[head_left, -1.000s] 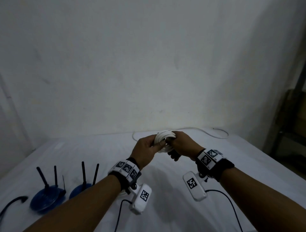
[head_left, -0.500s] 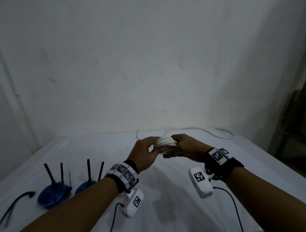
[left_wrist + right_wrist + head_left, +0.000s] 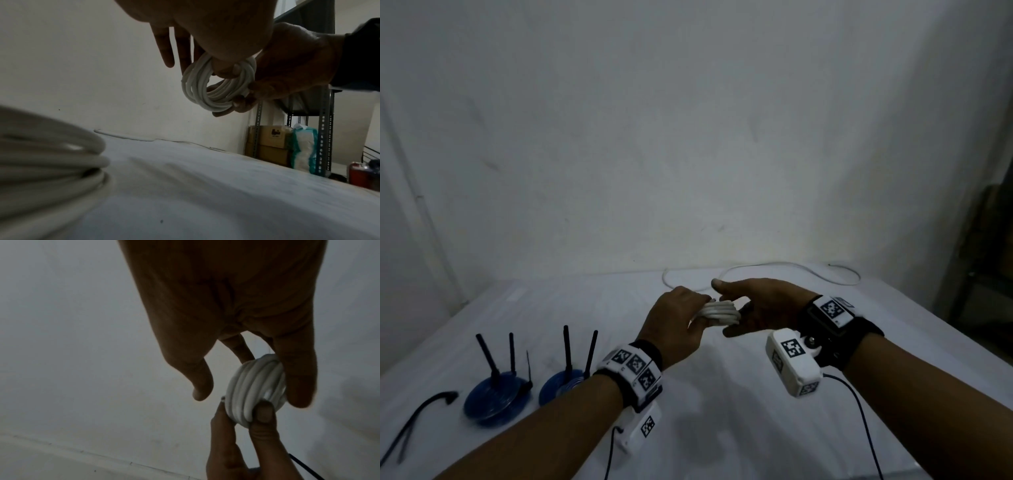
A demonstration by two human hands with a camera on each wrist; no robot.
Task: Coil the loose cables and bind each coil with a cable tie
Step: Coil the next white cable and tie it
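A small coil of white cable [image 3: 720, 311] hangs in the air between my hands, above the white table [image 3: 722, 411]. My left hand [image 3: 681, 318] pinches it, thumb [image 3: 264, 412] on one side and a finger on the other. My right hand [image 3: 753, 305] is open: its thumb [image 3: 719, 283] is lifted clear and its straight fingers [image 3: 298, 386] lie against the coil's side. The left wrist view shows the coil [image 3: 218, 84] with the right fingertips under it. No cable tie shows.
A loose white cable [image 3: 784, 265] snakes along the table's far edge. Two blue devices with black antennas [image 3: 496, 397] [image 3: 565, 380] and a black cable [image 3: 417, 414] lie at the left. Another white coil [image 3: 51, 159] sits blurred near my left wrist. A metal rack [image 3: 324, 138] stands at the right.
My right hand has let go of the coil: its thumb has lifted and its fingers have straightened. The left hand keeps its pinch, and the coil now lies flatter between the hands.
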